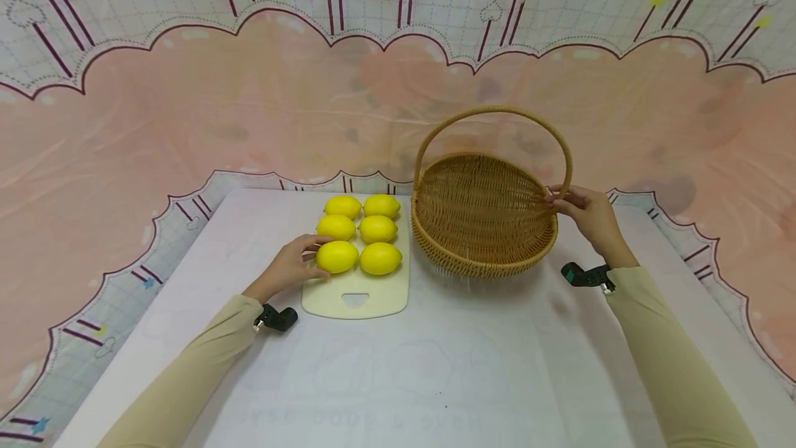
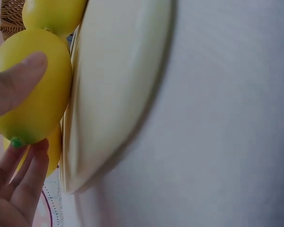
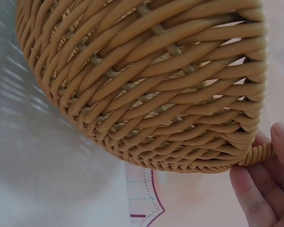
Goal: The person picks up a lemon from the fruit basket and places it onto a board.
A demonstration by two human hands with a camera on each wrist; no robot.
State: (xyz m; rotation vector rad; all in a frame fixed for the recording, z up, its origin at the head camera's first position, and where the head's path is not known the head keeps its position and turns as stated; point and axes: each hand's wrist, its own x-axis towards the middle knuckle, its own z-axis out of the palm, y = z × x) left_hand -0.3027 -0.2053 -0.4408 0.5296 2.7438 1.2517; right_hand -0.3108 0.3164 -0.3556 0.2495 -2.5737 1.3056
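Several yellow lemons lie in two rows on a cream cutting board [image 1: 373,298]. My left hand [image 1: 315,258] grips the front-left lemon [image 1: 338,256], thumb on its far side and fingers on its near side. In the left wrist view the thumb [image 2: 16,87] presses that lemon [image 2: 42,99], which rests against the board [image 2: 113,85]. A wicker basket [image 1: 481,209] stands to the right of the board, tipped so its inside faces me. My right hand [image 1: 557,200] holds it where the handle meets the right rim. The right wrist view shows the fingers [image 3: 267,184] curled round the handle's base beside the basket wall [image 3: 151,80].
A white cloth covers the table [image 1: 435,365]. A pink patterned backdrop [image 1: 249,102] rises behind it and along both sides. Bare table lies in front of the board and basket.
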